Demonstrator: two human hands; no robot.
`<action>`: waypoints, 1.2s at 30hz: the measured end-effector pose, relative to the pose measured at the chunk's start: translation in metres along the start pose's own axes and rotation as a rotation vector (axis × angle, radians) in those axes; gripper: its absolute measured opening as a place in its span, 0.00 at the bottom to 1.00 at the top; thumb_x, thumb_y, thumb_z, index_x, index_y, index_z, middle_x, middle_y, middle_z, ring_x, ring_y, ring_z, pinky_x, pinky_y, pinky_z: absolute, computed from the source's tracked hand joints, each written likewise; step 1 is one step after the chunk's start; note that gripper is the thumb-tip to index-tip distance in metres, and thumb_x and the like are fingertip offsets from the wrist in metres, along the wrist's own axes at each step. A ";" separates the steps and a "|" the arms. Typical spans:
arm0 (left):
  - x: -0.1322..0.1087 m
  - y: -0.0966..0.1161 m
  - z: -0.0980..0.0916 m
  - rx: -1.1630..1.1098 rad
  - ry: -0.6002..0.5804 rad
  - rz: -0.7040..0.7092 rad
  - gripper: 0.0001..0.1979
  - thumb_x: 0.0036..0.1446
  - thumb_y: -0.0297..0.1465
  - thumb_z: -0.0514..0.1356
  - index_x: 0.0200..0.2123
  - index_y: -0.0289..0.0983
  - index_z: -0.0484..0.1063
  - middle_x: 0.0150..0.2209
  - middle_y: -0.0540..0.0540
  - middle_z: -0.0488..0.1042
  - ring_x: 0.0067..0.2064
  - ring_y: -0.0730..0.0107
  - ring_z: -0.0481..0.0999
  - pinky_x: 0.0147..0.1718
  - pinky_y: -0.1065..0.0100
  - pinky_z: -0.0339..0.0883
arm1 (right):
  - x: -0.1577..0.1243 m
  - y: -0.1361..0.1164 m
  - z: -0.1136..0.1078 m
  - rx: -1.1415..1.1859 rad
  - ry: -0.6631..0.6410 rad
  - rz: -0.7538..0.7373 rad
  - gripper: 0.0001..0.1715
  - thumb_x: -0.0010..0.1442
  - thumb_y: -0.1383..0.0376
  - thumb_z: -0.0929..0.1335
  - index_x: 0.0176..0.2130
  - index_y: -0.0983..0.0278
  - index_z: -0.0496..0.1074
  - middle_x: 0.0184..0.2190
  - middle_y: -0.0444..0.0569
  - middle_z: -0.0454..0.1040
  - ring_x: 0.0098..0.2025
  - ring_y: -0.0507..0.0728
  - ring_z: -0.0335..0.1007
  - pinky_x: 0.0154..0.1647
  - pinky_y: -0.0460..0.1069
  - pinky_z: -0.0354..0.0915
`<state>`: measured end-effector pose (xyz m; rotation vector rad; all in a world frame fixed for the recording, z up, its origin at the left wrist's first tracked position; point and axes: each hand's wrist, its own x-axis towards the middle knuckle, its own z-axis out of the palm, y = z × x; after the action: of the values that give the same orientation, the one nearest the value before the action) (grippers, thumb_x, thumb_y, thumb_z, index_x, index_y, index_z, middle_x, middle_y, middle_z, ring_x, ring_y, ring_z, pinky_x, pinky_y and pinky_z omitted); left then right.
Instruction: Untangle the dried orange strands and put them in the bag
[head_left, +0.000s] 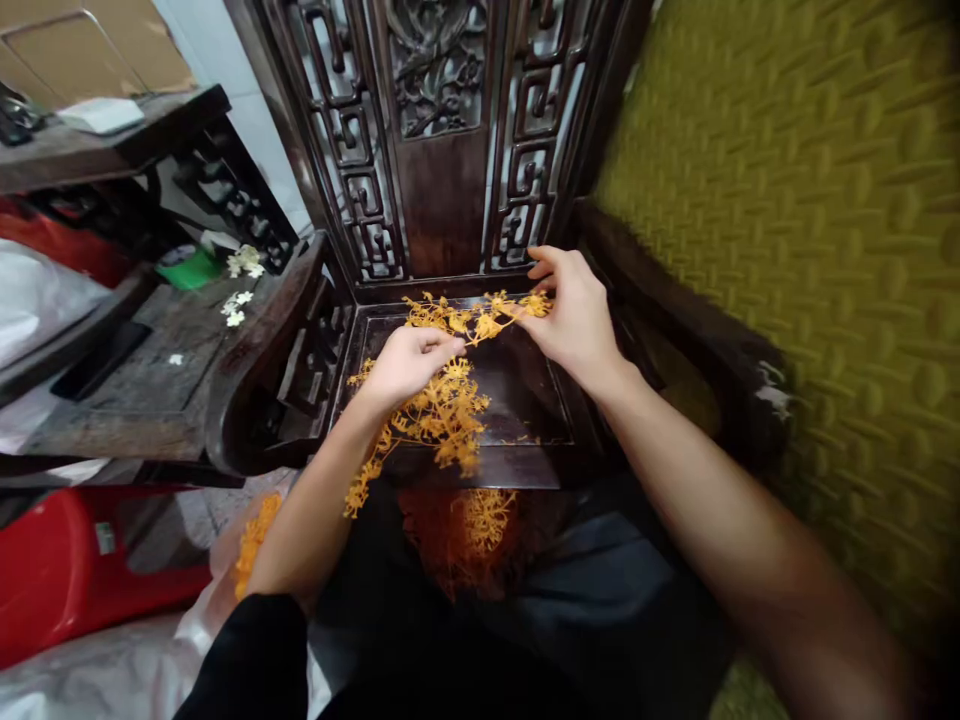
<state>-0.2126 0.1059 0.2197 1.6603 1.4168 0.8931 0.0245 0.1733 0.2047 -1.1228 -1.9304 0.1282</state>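
Observation:
An orange-yellow sprig of small, artificial-looking flowers [486, 326] stretches between my hands above the dark wooden chair seat [517, 385]. My left hand [412, 362] pinches its left part between thumb and fingertips. At the right end, thumb and fingers of my right hand [574, 315] close on the sprig. Under and in front of my left hand lies a tangled heap of the same orange-yellow sprigs [442, 410], spilling over the seat's front edge. More of these pieces [487, 518] show below the seat, between my legs, beside a reddish mass I cannot make out.
A carved wooden chair back [442, 200] rises behind the seat. To the left, a wooden side chair [150, 370] carries a green roll [187, 267] and pale flower pieces [237, 308]. A red plastic stool [52, 570] stands lower left. Yellow-green textured material [810, 200] borders the right.

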 end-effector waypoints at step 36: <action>-0.007 0.020 0.008 0.628 -0.221 0.323 0.16 0.61 0.32 0.56 0.21 0.36 0.69 0.19 0.52 0.63 0.23 0.73 0.57 0.28 0.65 0.49 | 0.001 -0.017 0.044 0.142 -0.273 0.223 0.36 0.69 0.51 0.63 0.15 0.63 0.54 0.14 0.40 0.49 0.21 0.48 0.46 0.29 0.51 0.42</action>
<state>-0.1971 0.0959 0.2332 2.4248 1.3742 0.4171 -0.0191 0.1778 0.1865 -1.2730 -1.9892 0.5567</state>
